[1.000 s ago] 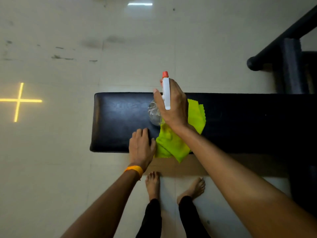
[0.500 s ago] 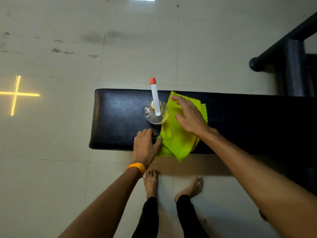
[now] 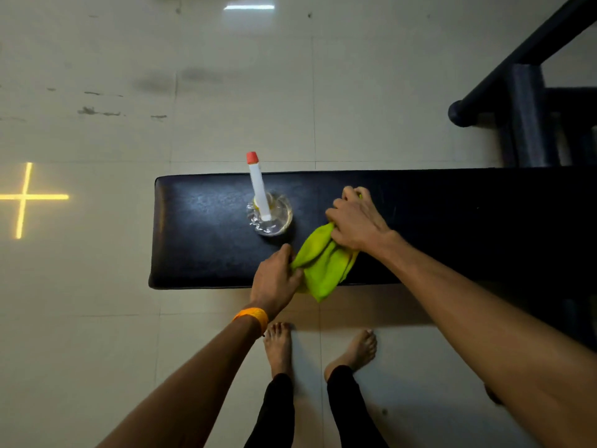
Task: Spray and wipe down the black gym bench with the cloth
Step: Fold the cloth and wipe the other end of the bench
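From my view both forearms are bare, with no sleeves showing. On the left wrist I see an orange band [image 3: 251, 316], smooth and snug. Below, I see black close-fitting leggings [image 3: 278, 412] that end at the ankles, and both feet [image 3: 278, 347] are bare on the floor.

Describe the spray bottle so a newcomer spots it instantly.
Find the long black padded gym bench lying across the pale tiled floor. Near its left end stands a clear plastic spray bottle, left of the bunched lime-green cloth. Its white sprayer with a red nozzle tip sets it apart.
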The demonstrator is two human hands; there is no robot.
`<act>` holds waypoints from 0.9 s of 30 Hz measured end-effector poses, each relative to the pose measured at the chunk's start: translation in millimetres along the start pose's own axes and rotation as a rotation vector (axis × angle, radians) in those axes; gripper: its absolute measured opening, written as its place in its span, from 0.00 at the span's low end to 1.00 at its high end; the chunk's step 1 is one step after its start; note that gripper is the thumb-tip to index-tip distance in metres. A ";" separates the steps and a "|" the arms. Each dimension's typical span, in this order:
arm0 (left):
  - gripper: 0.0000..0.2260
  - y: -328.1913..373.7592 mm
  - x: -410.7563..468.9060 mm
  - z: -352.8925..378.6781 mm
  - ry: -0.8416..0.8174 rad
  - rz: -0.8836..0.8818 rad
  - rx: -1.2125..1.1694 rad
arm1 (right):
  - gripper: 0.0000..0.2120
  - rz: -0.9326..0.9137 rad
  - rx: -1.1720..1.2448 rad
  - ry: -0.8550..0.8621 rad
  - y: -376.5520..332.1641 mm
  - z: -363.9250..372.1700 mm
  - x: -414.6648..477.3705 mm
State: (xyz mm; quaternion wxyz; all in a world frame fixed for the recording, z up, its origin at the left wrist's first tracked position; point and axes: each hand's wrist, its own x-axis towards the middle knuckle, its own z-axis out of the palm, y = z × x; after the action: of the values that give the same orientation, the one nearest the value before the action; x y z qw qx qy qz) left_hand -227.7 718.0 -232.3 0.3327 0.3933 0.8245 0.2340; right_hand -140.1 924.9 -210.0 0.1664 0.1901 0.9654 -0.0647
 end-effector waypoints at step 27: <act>0.05 361.9 131.1 97.1 -0.149 0.731 0.413 | 0.15 0.837 0.948 0.302 282.6 -11.7 -332.0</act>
State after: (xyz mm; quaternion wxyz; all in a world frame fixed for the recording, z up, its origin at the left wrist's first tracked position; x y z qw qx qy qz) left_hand -39.7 1045.8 -110.6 0.2008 0.7340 0.6340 0.1375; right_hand 255.8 1072.2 -101.6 -0.0621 0.6099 0.6893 -0.3861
